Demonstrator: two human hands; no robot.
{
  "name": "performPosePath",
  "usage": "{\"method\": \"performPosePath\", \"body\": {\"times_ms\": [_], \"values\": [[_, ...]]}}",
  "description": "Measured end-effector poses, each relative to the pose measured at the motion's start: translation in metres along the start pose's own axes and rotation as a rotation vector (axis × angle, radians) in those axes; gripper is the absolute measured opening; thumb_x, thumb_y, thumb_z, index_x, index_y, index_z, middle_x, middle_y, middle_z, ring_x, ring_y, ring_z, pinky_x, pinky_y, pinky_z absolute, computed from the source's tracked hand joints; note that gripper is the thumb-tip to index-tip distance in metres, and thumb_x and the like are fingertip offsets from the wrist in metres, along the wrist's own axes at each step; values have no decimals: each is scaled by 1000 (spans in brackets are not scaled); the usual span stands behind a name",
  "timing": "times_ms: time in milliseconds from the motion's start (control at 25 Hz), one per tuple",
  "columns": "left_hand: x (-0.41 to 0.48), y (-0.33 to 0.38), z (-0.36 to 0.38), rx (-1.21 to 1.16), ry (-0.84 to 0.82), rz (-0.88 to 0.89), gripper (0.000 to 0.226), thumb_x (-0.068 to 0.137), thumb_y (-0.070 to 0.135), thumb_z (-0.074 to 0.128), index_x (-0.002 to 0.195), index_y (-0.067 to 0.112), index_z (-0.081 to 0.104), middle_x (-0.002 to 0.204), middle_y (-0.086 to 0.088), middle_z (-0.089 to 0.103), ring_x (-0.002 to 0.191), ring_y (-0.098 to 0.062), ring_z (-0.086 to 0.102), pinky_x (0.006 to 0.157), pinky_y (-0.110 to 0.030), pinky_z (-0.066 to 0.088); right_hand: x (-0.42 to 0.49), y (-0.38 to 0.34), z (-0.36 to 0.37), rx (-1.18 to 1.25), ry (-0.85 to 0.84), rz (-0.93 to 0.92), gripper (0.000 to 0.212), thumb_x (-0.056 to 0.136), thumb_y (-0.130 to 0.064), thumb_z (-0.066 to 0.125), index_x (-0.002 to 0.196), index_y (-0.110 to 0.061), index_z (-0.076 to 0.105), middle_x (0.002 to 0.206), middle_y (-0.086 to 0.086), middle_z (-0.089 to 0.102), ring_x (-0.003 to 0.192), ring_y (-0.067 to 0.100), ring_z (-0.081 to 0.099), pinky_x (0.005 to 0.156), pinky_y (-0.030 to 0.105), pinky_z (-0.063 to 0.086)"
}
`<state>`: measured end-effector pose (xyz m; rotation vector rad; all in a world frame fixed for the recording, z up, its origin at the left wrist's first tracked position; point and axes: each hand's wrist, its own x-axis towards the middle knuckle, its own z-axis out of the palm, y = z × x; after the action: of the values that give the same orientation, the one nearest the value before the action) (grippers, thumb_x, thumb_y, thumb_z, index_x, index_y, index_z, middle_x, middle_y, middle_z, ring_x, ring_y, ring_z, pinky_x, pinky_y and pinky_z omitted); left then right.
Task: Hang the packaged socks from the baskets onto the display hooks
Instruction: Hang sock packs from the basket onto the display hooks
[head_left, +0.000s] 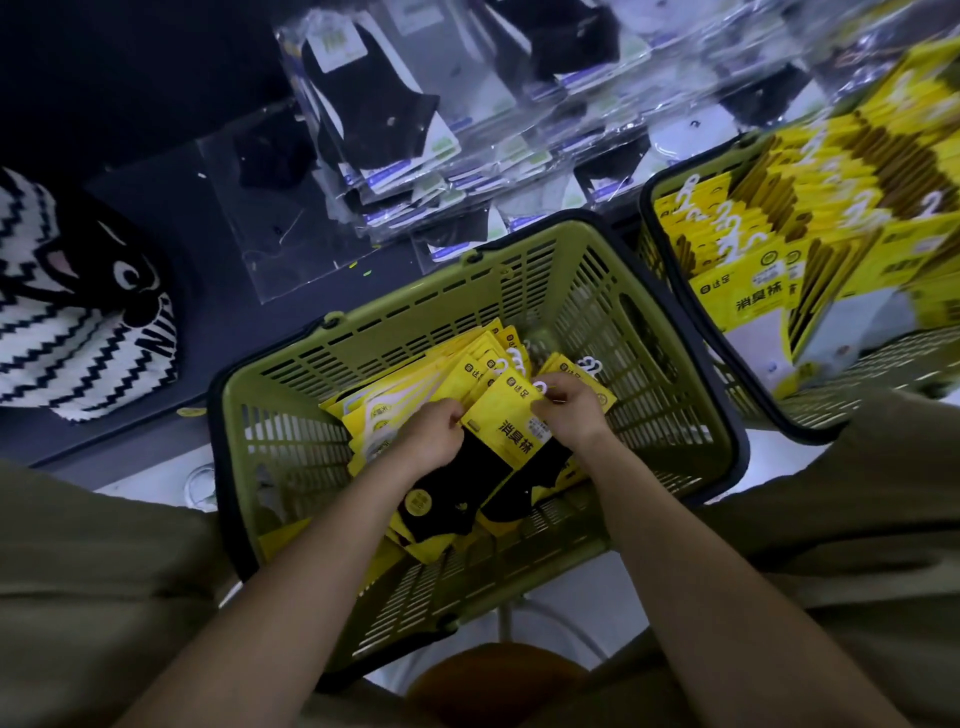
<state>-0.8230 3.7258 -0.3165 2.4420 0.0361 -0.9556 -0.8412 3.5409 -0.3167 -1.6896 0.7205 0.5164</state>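
Packaged socks (511, 423) in a yellow card sleeve, with the black socks showing below it, are held just above the pile in the near green basket (467, 306), at the centre of the view. The left edge of the pack is pinched by the curled fingers of the left hand (434, 434). Its top right corner, beside the white plastic hook (540, 387), is gripped by the right hand (571, 410). More yellow packs (395, 410) are heaped under and around the held one, fanned out toward 10 o'clock inside the same basket. A second basket (647, 218) is seen at 2 o'clock, just beside the first, and is crammed with upright yellow packs (753, 270) whose white hooks stick up; that part is blurred. At 12 o'clock, black socks in clear bags (374, 93) are layered on the display. At 9 o'clock a knitted item with black and white zigzag stripes (62, 312) is laid on a dark shelf. Both forearms are reached in from 6 o'clock.
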Motion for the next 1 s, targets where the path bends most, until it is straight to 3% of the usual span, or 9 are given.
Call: {"method": "performPosePath", "body": {"times_ms": [80,160,280,440,560,680,800,1000], "values": [[-3,-9,7,3,165,-16,35,90,19,52,125,11,52,131,-13,47,115,-31,50,90,-36,43,2,0,5,-113,-27,-51,31,87,-2,57,113,-17,61,121,11,61,95,26,59,81,34,49],[-5,-15,10,38,274,-29,57,85,30,62,135,13,40,140,-10,37,128,-31,37,98,-41,38,6,3,7,-263,-36,-54,41,86,-8,60,125,-21,55,127,12,54,101,27,58,78,30,46],[-5,-16,17,55,228,-58,89,74,43,73,144,18,24,146,-8,31,135,-30,28,104,-43,33,10,9,7,-355,-53,4,63,82,-14,67,139,-17,38,137,12,46,120,31,49,83,30,40],[7,-12,9,226,232,-74,94,66,56,74,141,21,30,136,-10,38,127,-31,33,100,-41,34,14,15,9,-391,-86,75,72,80,-16,71,140,-12,33,138,16,44,124,33,45,90,34,42],[13,-9,5,333,113,-70,98,67,61,70,144,17,27,140,-10,37,130,-32,32,101,-43,34,15,17,10,-370,-97,98,68,80,-14,71,138,-12,36,137,14,48,120,32,50,83,32,41],[8,-9,7,83,-11,-92,91,72,47,74,144,19,26,143,-5,42,129,-28,42,100,-41,41,13,18,10,-367,-81,83,65,79,-17,73,135,-11,39,132,14,53,118,32,52,84,31,42],[-1,-13,-9,-48,46,-51,80,75,35,75,140,16,34,139,-6,48,126,-27,47,101,-39,41,9,13,11,-216,-115,94,75,77,-30,75,138,-11,36,131,12,51,119,32,52,97,42,46],[-34,-6,-52,-479,212,50,58,75,9,76,127,6,48,123,-14,60,110,-24,57,92,-32,45,-22,-26,34,221,-331,-86,27,90,-34,58,116,-29,55,124,-6,60,121,18,53,87,29,45]]}}
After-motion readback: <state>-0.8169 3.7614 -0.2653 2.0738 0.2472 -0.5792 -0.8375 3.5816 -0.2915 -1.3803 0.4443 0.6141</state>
